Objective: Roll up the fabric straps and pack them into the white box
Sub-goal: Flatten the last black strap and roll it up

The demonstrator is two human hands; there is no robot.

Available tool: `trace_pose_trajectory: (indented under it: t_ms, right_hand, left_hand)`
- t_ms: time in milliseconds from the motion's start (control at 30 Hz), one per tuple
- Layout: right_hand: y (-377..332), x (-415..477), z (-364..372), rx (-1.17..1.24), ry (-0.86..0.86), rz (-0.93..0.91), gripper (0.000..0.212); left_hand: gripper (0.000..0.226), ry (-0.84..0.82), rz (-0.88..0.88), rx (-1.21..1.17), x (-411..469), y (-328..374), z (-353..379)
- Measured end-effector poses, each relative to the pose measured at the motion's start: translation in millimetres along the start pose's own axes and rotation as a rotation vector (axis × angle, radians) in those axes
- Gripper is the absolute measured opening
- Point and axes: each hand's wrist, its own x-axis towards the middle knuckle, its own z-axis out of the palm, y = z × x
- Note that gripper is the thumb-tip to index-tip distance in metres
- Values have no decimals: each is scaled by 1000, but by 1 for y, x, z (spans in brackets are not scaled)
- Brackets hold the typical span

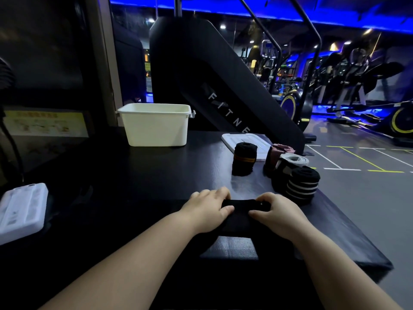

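Observation:
A black fabric strap [242,214] lies on the dark table near its front edge, partly rolled at its far end. My left hand [206,209] grips the roll's left end and my right hand [276,211] grips its right end. The strap's flat tail, with a grey textured patch [230,247], runs back toward me between my forearms. The open white box [156,126] stands at the back of the table. Rolled straps stand to the right: a black one with an orange band [244,158], a black and white striped one [301,184], a grey-white one [292,159] and a maroon one [278,153].
The white lid [243,139] lies flat behind the rolled straps. A white plastic case [21,211] sits at the table's left edge. The table's right edge [348,220] drops to the gym floor. A large black fitness machine [223,86] rises behind the table.

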Motion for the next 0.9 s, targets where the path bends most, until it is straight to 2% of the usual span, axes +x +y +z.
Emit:
trace_pose_trajectory:
  t_ms: [100,233,333,433,500,633,733,900]
  right_hand:
    - [9,0,-9,2,26,10,33]
    - [25,-1,-23,12,4,55,32]
    - [22,-2,-22,-120,-9,46,34]
    - [6,-7,-20,-413,139,-80,43]
    - [-10,-7,-15,-420,226,-227,45]
    - [-40,-3,10,-186,121,-295,33]
    - [-43,1,28,-205,18,-263,33]
    - [-36,3,33,-224,-21,-242,32]
  left_hand:
    - [34,14,-27,113,-2,-7,-3]
    - [36,11,-72,130,-4,-16,-5]
    - [35,30,-54,100,-4,-15,0]
    - [33,48,-44,40,-4,-15,1]
    - [30,50,-35,17,-5,-16,0]
    - [21,69,3,-17,-7,-19,1]
    - [21,82,10,-22,-9,-24,0]
    - [24,86,-17,2,-20,-42,-7]
